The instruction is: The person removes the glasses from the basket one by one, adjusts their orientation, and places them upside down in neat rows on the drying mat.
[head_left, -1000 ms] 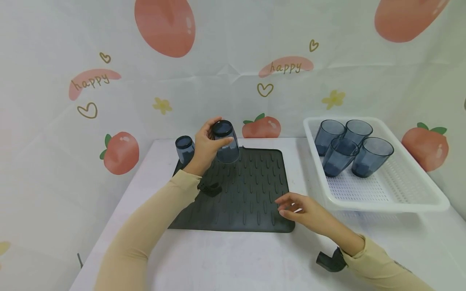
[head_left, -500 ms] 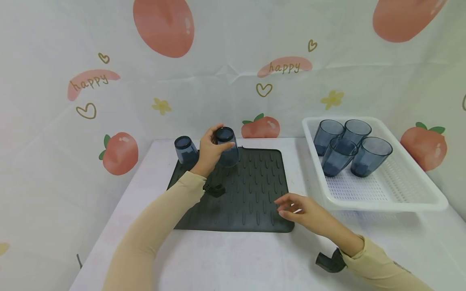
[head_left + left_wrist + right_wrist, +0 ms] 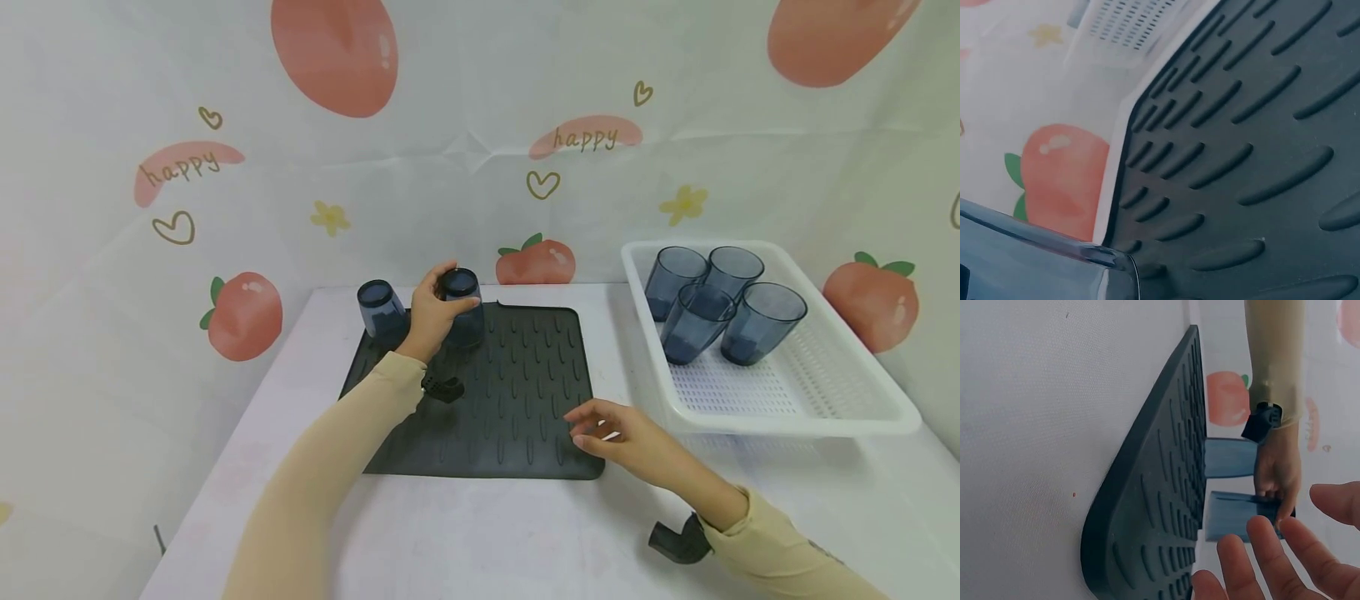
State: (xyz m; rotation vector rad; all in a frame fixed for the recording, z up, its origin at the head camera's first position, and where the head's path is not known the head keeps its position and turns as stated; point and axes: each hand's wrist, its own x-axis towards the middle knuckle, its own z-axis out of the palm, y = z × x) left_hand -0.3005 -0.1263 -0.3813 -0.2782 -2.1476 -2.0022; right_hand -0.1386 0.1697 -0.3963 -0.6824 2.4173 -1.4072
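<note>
A blue glass (image 3: 467,323), upside down with its thick base up, is in my left hand (image 3: 433,312). Thumb and fingers grip it near the base, over the back of a black ribbed mat (image 3: 517,392). Its rim is at or just above the mat; I cannot tell whether they touch. Left of that hand, another inverted blue glass (image 3: 382,312) stands at the mat's back left corner. My right hand (image 3: 618,433) holds nothing, its fingers loosely bent by the mat's front right corner. In the left wrist view, part of the held glass (image 3: 1035,262) fills the lower left.
At the right stands a white perforated basket (image 3: 847,421) with several upright blue glasses (image 3: 765,321) clustered in its left part. The white table (image 3: 480,533) runs in front of the mat. Behind everything hangs a fruit-printed cloth (image 3: 450,192).
My left hand has lowered the inverted glass toward the mat, and it sits slightly further left in the latest frame. The right hand has stayed in place.
</note>
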